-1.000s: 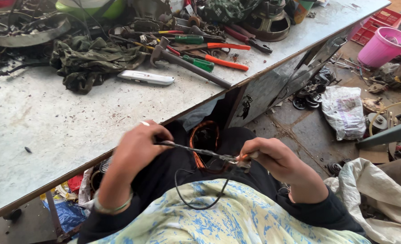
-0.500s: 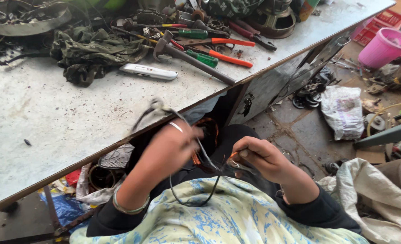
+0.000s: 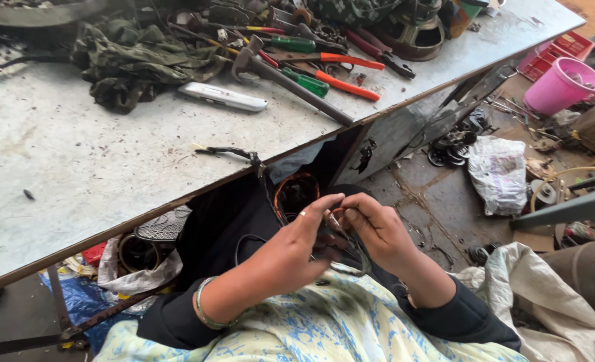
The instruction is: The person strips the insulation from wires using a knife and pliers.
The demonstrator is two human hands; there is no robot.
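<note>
My left hand and my right hand meet over my lap, fingertips together, pinching a thin dark wire that loops between them. A ring and a green bangle show on the left hand and wrist. One end of a black cable lies on the bench edge above and runs down toward my hands. Behind the hands sits a round part with orange copper windings, partly hidden.
A worn grey workbench carries a white utility knife, a hammer, orange- and green-handled pliers and screwdrivers, and dark rags. A pink bucket, a plastic bag and scrap lie on the floor at right.
My left hand came back down from the bench edge and joined the right hand over my lap. The cable end now rests on the bench.
</note>
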